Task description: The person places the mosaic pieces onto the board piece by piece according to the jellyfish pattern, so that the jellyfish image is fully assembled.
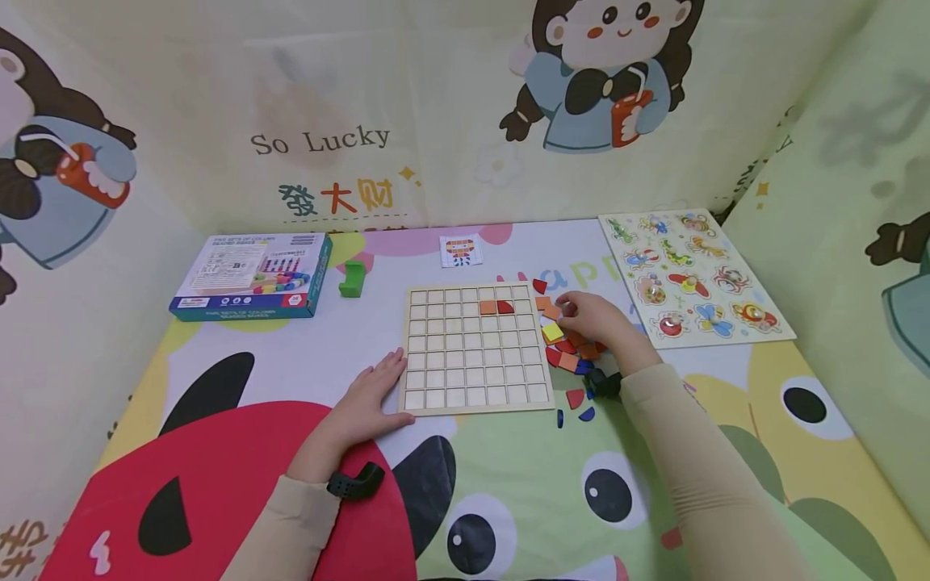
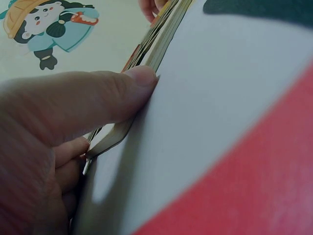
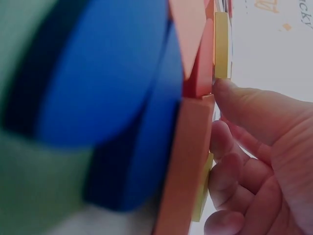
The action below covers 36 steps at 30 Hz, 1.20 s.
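A pale cartoon wall [image 1: 436, 97] reads "So Lucky" above "發大财" at the far side, behind a table [image 1: 508, 464] with a printed cover. At far left sits a bead box [image 1: 286, 266], its title too small to read surely. In the head view, a gridded wooden board [image 1: 475, 355] lies mid-table, holding one orange tile [image 1: 488, 307] with a red piece [image 1: 504, 307] just to its right. The left hand [image 1: 366, 399] rests at the board's near left corner, fingers extended and relaxed. Right of the board, the bent fingers of the right hand [image 1: 596, 319] reach into loose pieces [image 1: 568, 361]; a yellow tile [image 1: 552, 332] lies just nearer.

In the left wrist view, the thumb touches the board's edge.

In the right wrist view, thumb and curled fingers sit against the pile, blue pieces [image 3: 105, 73] well apart from them; whether they grasp one I cannot tell.
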Motion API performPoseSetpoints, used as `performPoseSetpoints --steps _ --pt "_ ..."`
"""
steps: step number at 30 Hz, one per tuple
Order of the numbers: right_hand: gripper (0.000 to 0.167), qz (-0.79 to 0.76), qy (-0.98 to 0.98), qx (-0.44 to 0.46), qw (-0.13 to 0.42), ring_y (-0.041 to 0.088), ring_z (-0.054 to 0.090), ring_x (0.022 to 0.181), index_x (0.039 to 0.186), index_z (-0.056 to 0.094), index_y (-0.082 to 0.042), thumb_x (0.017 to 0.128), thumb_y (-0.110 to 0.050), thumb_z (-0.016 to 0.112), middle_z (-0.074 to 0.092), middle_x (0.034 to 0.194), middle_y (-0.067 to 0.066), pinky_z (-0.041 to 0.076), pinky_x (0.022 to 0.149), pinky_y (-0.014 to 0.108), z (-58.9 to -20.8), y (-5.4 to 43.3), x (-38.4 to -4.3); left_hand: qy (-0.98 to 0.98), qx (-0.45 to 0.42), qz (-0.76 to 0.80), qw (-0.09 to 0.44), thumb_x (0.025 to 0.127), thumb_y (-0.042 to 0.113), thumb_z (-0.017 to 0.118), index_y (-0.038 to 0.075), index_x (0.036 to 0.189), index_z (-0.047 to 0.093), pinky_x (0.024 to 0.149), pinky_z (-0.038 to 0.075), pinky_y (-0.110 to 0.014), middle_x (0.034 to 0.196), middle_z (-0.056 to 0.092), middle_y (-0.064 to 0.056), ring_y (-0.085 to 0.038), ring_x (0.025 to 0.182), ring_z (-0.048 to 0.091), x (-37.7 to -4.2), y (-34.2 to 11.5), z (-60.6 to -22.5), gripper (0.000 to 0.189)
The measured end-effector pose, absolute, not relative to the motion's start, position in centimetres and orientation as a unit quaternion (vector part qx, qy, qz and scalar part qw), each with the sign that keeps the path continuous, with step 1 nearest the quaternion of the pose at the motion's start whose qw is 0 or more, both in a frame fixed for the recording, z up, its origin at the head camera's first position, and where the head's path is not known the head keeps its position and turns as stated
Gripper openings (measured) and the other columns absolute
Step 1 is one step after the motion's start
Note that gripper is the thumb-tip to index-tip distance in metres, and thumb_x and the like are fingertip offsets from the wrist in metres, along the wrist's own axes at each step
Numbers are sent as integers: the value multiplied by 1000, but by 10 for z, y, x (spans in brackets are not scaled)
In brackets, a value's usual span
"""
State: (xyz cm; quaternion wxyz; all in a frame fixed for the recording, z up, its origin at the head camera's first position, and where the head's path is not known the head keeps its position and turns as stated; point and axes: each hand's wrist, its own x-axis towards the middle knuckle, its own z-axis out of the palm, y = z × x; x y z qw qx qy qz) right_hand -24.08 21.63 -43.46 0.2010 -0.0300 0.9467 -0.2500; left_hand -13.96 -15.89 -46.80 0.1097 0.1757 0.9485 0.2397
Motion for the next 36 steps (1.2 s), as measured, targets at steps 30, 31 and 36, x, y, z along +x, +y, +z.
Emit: performPoseSetpoints --steps 30,31,36 --pt "44 -225 953 -26 199 26 51 102 127 48 -12 90 -36 51 55 120 12 45 88 44 -436 213 -245 949 178 237 109 66 42 75 15 145 22 111 15 -52 152 19 -3 -24 140 16 -139 -159 -468 99" --pt "45 -225 954 -27 199 27 52 103 127 48 -11 90 -37 52 55 120 13 45 89 45 -436 212 -246 949 177 237 109 66 42 75 15 145 22 111 15 -52 152 19 -3 -24 140 16 -139 -159 -468 99" --pt "48 -215 957 -34 192 27 53 101 125 49 -10 88 -41 53 57 117 13 45 89 45 -435 210 -246 949 177 239 109 66 41 75 15 145 22 111 15 -53 152 19 -3 -24 140 16 -140 -159 -468 99"
